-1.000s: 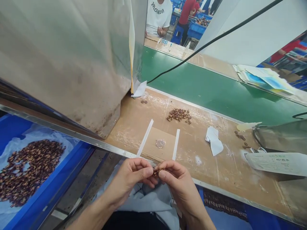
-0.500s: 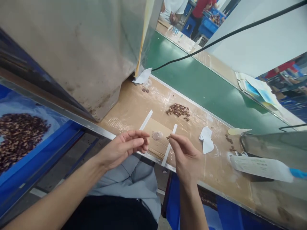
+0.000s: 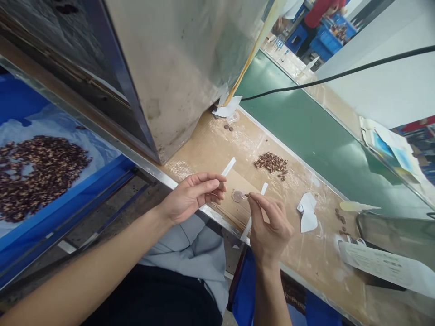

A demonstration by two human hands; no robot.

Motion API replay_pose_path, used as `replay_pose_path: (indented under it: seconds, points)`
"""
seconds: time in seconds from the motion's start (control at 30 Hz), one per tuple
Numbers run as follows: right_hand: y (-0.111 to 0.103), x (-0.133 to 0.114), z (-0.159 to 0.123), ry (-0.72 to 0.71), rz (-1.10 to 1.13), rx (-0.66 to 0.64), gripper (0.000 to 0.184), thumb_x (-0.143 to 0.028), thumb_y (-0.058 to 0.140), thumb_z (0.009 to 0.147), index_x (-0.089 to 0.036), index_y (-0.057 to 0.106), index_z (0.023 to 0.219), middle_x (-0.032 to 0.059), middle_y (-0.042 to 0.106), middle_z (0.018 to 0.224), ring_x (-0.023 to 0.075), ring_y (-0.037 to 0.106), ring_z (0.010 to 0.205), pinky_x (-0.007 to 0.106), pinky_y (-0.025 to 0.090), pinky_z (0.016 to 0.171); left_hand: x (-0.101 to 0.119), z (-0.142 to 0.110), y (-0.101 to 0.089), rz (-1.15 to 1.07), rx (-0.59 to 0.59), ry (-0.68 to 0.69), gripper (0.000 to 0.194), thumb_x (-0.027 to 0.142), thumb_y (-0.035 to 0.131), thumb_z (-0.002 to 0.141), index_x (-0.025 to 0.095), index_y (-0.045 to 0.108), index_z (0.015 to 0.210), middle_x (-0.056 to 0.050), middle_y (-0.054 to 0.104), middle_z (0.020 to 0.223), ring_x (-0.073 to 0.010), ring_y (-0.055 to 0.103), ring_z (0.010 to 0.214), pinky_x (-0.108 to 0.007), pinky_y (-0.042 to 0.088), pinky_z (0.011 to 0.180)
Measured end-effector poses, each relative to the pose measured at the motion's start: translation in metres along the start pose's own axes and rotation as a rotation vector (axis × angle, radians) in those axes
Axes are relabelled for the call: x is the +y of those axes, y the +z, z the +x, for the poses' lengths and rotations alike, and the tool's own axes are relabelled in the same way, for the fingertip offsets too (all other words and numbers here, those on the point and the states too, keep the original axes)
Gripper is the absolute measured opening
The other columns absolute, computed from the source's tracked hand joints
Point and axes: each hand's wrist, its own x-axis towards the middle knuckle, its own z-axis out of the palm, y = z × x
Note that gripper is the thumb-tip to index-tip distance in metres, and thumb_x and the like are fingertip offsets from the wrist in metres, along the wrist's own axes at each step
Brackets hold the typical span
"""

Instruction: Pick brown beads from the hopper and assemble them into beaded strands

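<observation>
My left hand has thumb and forefinger pinched on a small brown disc, its other fingers curled loosely below. My right hand is closed in a pinch on a tiny brown piece, too small to make out clearly. Just left of those fingertips, a small clear round dish lies on a cardboard piece between two white tape strips. Farther back is a loose pile of small brown-and-gold pieces.
A blue bin with many similar pieces stands at left, below a large metal housing. Behind the bench runs a green belt. Crumpled white paper, a pale nozzle and a labelled bottle lie at right.
My view has shifted, moving the bench rightward in the picture. The left hand now shows a disc in its fingertips. My right fingertips have come closer to the clear dish.
</observation>
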Motion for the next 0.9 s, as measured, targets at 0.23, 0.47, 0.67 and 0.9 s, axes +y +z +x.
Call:
replay_pose_path:
  seconds: [0.23,0.47,0.67,0.9]
  points:
    - [0.0017,-0.0036,0.0007,0.011,-0.045,-0.01,0.011,-0.026,0.084,0.118,-0.031,0.093,0.12,0.0044,0.092,0.108,0.0293,0.083,0.098,0.046,0.065,0.095,-0.0031,-0.0016,-0.0029,-0.035,-0.008,-0.002,0.026,0.032,0.104,0.098,0.017,0.096,0.118,-0.007,0.089,0.11,-0.0142,0.084,0.091,-0.025,0.07,0.092]
    - [0.0031,-0.0005,0.0001,-0.074,-0.103,0.017,0.008,-0.025,0.084,0.118,-0.028,0.092,0.119,0.0052,0.092,0.108,0.0277,0.084,0.093,0.044,0.068,0.09,-0.0019,-0.0004,-0.0023,-0.035,-0.033,0.0,0.027,0.033,0.103,0.099,0.016,0.095,0.118,-0.009,0.088,0.111,-0.0149,0.083,0.092,-0.026,0.069,0.092]
    - [0.0036,-0.0003,0.0,-0.118,-0.117,0.014,0.015,-0.016,0.086,0.116,-0.029,0.092,0.121,0.004,0.092,0.109,0.0271,0.083,0.094,0.043,0.066,0.093,-0.0015,-0.0014,-0.0021,-0.042,-0.025,-0.003,0.027,0.034,0.104,0.098,0.016,0.095,0.116,-0.009,0.088,0.11,-0.0158,0.083,0.091,-0.026,0.069,0.09]
    - [0.0035,-0.004,0.0009,-0.115,-0.117,0.008,0.014,-0.017,0.086,0.116,-0.028,0.092,0.121,0.0037,0.092,0.109,0.0266,0.083,0.095,0.042,0.066,0.093,-0.0012,-0.0016,-0.001,-0.042,-0.032,-0.001,0.028,0.034,0.103,0.098,0.015,0.095,0.117,-0.009,0.088,0.11,-0.0157,0.084,0.091,-0.026,0.069,0.09]
